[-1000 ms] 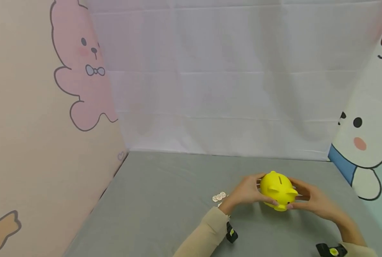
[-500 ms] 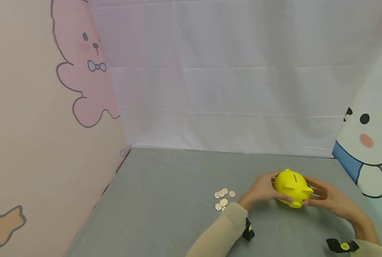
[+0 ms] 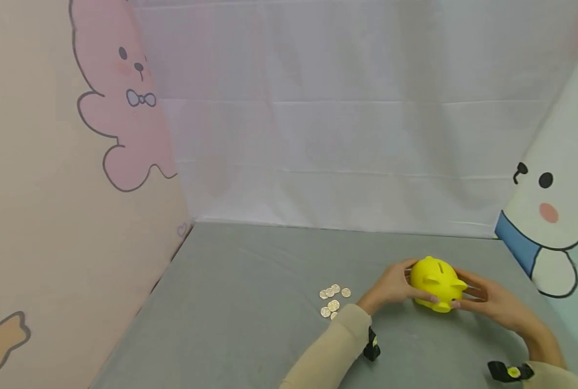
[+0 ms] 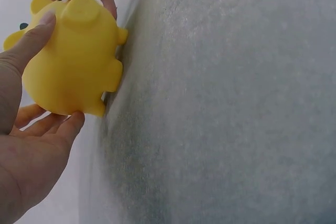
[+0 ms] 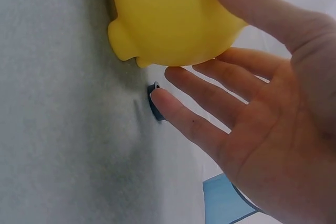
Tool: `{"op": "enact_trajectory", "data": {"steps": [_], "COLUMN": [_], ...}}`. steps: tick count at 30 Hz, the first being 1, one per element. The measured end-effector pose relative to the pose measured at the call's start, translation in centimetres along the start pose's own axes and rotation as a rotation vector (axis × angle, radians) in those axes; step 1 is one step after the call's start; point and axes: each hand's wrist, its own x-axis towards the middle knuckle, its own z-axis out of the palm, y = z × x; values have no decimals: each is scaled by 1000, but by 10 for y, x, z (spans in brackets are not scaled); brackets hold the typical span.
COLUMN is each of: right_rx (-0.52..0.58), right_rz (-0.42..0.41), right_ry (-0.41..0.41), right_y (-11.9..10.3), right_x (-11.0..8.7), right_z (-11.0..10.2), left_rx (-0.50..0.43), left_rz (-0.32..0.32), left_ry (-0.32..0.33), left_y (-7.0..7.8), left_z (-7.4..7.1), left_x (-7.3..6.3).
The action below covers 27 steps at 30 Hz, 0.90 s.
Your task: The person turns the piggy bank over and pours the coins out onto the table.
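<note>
A yellow piggy bank (image 3: 434, 283) sits on the grey table at the right, its snout toward me and its coin slot on top. My left hand (image 3: 396, 283) grips it from the left, thumb across its front and fingers around its side. From the other side my right hand (image 3: 493, 303) holds it, the thumb near the snout. In the right wrist view, the fingers of the right hand (image 5: 252, 114) spread along the bank's side, with the lower ones extending past it. The bank's feet are right at the tabletop in the left wrist view.
Several gold-coloured coins (image 3: 334, 306) lie on the table (image 3: 230, 302), left of my left forearm. A small dark object (image 5: 155, 109) shows beyond my right fingertips. A white cloth (image 3: 337, 124) hangs behind the table, with cartoon-painted walls at both sides.
Both hands have shifted right together with the piggy bank, uncovering more of the coins. Over the last half second they hold nearly still; the head view has moved slightly.
</note>
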Motion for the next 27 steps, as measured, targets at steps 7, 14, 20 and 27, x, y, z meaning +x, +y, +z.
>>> {"op": "enact_trajectory", "data": {"steps": [7,14,20,27], "right_rx": [3,-81,-166,-235], "right_rz": [20,44,67,42], "right_ry": [18,160,211,303], "right_y": [-5,-26,-51,-66], "right_x": [-2,-7,-12,-14], "right_z": [0,-14,-31,-42], "left_rx": [97,284,439,698], "left_rz": [-57,30,162,255], "left_ry": [3,-37,-31,28], "left_y": [-1,3,10,9], "left_z": [-8,-66,-140,-207], "left_x": [-6,-20,-44,-80]}}
